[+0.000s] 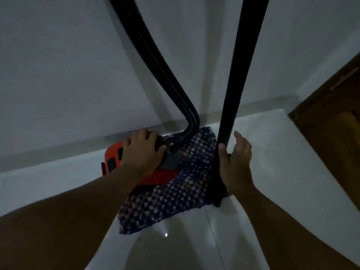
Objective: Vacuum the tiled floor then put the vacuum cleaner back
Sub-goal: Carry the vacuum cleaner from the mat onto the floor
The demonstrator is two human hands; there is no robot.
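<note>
Both hands are down at the vacuum cleaner (pixel 136 164), which sits on a patterned mat (pixel 171 195) against the wall (pixel 68 65), at about 11 o'clock from the view's centre. Spread over the dark rounded top of the red body, the left hand (pixel 142 152) lies with fingers curved across it; I judge it is steadying or seating the machine in its spot, though whether it truly grips cannot be told. At 3 o'clock from that, the right hand (pixel 236 162) has its thumb against the black wand (pixel 233 94) and its fingers straight and apart, more a release or a balancing touch than a hold.

Standing nearly upright, the wand has its long axis running from 6 o'clock at the mat's edge to 12 o'clock, top leaning towards the wall, probably propped for storage. From the body's front the ribbed hose (pixel 155 65) rises and arcs to 11 o'clock. White tiled floor (pixel 272 172) surrounds the mat, so putting away seems under way.
</note>
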